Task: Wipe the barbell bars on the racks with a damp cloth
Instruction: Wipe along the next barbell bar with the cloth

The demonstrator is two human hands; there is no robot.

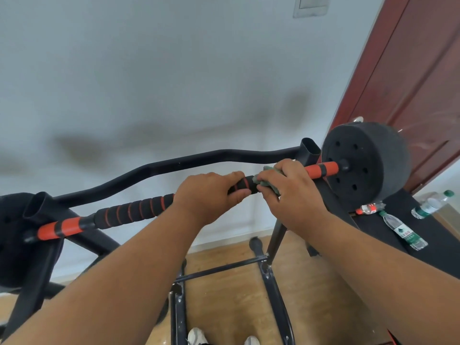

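Your two forearms reach up from the bottom edge toward the barbell bar (134, 210), which lies across the black rack (308, 151), sloping up to the right. Your left hand (206, 195) grips the black foam sleeve near the middle of the bar, fingers curled over the top and thumb closed beneath. Your right hand (288, 188) sits just beside it, nearly touching, and clamps a green cloth (270, 186) around the bar; the fingers are wrapped tight, with folds of cloth showing above and below them. Orange grip sections show at both ends of the bar. One black weight plate (366, 165) sits on the right end, close to the red door (408, 78). Three plastic bottles (403, 231) lie on a dark surface at right. Your shoes (196, 336) stand on the wood floor (231, 305).
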